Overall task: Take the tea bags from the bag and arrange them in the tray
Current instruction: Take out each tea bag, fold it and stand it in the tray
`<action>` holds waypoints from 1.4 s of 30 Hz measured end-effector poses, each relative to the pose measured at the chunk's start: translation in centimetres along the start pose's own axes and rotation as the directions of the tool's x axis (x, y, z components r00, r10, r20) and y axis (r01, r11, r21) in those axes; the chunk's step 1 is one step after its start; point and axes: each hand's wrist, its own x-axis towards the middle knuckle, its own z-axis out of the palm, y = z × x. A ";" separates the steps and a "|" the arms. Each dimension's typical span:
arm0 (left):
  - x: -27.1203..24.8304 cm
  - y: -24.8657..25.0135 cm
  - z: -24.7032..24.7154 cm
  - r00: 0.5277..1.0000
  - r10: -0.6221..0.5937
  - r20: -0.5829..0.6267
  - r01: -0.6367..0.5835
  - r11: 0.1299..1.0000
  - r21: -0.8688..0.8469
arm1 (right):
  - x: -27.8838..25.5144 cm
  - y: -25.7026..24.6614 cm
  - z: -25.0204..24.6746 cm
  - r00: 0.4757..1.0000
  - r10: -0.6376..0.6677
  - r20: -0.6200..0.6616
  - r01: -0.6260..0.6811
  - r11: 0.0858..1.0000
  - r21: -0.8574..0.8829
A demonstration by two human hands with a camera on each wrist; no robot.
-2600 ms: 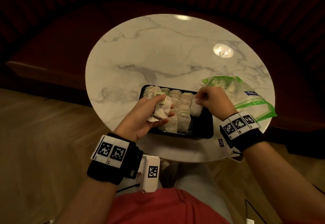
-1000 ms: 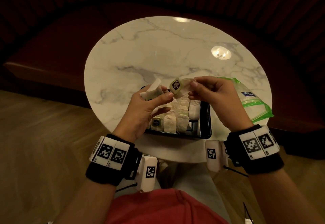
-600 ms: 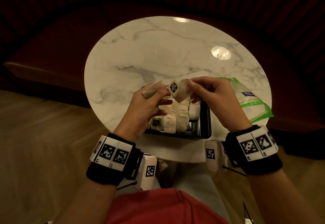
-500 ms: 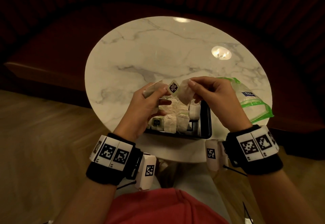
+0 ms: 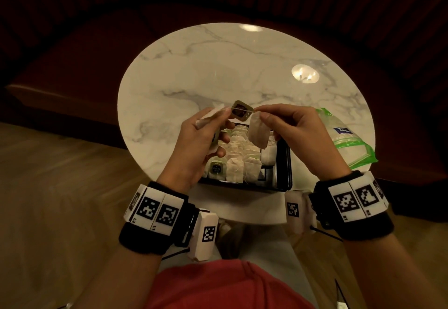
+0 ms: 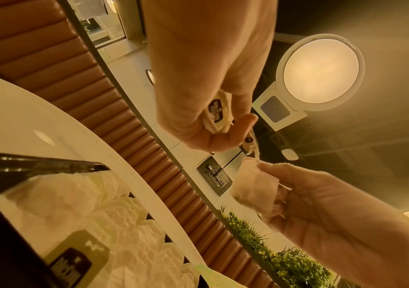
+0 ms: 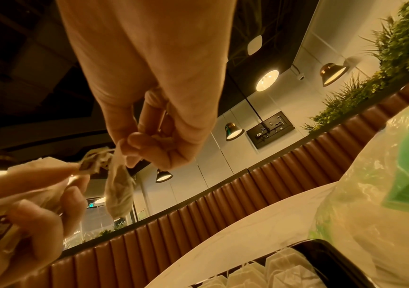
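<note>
Both hands hover above the black tray (image 5: 282, 163), which holds neat rows of white tea bags (image 5: 242, 155). My left hand (image 5: 225, 119) grips a small bunch of tea bags (image 5: 209, 119) and pinches a dark square tag (image 5: 241, 112) at its thumb. My right hand (image 5: 263, 113) pinches the top of one tea bag (image 5: 259, 134), which hangs down over the tray. A short string joins that bag to the tag. The wrist views show the hanging tea bag (image 7: 119, 191) and the bunch in the left hand (image 6: 217, 115). The green-edged plastic bag (image 5: 346, 138) lies to the right of the tray.
The tray sits at the near edge of a round marble table (image 5: 218, 66). A dark padded bench (image 5: 72, 54) curves behind it. Wooden floor (image 5: 48, 187) lies to the left, and my lap is under the table's near edge.
My right hand left the tray's right row, rose to the left hand and took one tea bag from the bunch. That bag now hangs lower, and its tag has turned upward between the hands.
</note>
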 end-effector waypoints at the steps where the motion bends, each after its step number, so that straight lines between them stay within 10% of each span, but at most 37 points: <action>1: 0.0 0.0 0.0 1.000 0.012 -0.008 -0.012 1.000 -0.004 | 0.0 -0.1 0.0 1.000 -0.002 0.007 0.002 1.000 0.003; 24: 0.8 -0.1 -1.7 0.943 -0.011 -0.332 -0.040 0.988 -0.147 | -0.4 0.2 -0.9 0.998 -0.034 0.058 0.034 0.999 -0.001; 32: 0.4 -0.8 0.2 0.973 -0.220 -0.068 0.193 0.941 -0.279 | 0.1 0.0 -0.5 0.997 -0.015 0.072 -0.010 0.946 0.323; 42: 0.0 -1.3 0.7 0.987 -0.156 0.037 0.159 0.976 -0.151 | 0.1 1.4 -0.1 0.996 0.065 0.054 -0.078 0.953 0.294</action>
